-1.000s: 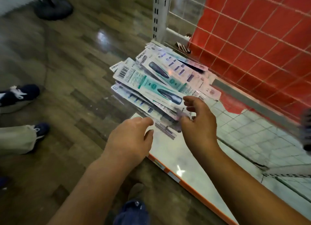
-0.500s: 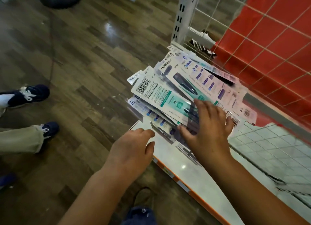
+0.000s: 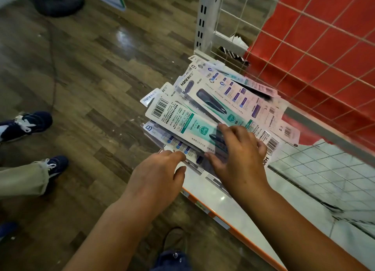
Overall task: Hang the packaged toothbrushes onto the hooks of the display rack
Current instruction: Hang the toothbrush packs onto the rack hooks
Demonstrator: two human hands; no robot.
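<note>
Right hand (image 3: 239, 157) has slid onto the toothbrush packs (image 3: 203, 112), fingers flat; left hand (image 3: 160, 179) relaxed.

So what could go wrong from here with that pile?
The packs lie in a loose fan overhanging the shelf edge; the right hand rests flat on top, so pulling one may slide others onto the floor. The left hand grips nothing, so the pile may be unsteadied.

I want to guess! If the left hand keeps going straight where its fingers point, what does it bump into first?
Probably the pile of toothbrush packs: the left hand points at its near edge, fingertips almost there.
</note>
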